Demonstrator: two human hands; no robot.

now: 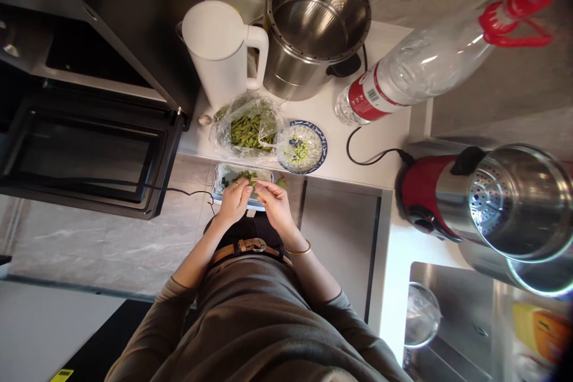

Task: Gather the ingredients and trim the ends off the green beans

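Observation:
My left hand (pixel 233 202) and my right hand (pixel 276 205) meet at the fingertips, both closed in a pinch on a small green soybean pod (pixel 253 184). Below them is a bin (pixel 218 174) with a light liner and green scraps inside, partly hidden by my hands. On the counter just beyond, a clear plastic bag (pixel 219 144) holds many green pods (pixel 248 132). Beside it to the right sits a blue-rimmed plate (pixel 323 149) with shelled green beans (pixel 299 149) on it. A bangle circles my right wrist.
Behind the bag stand a white pitcher (pixel 215 51) and a steel pot (pixel 295 74). A large plastic bottle (pixel 416 71) with a red cap is to the right, near a red-and-steel appliance (pixel 434 191) and a sink (pixel 461 286). An open oven door (pixel 89 158) juts out left.

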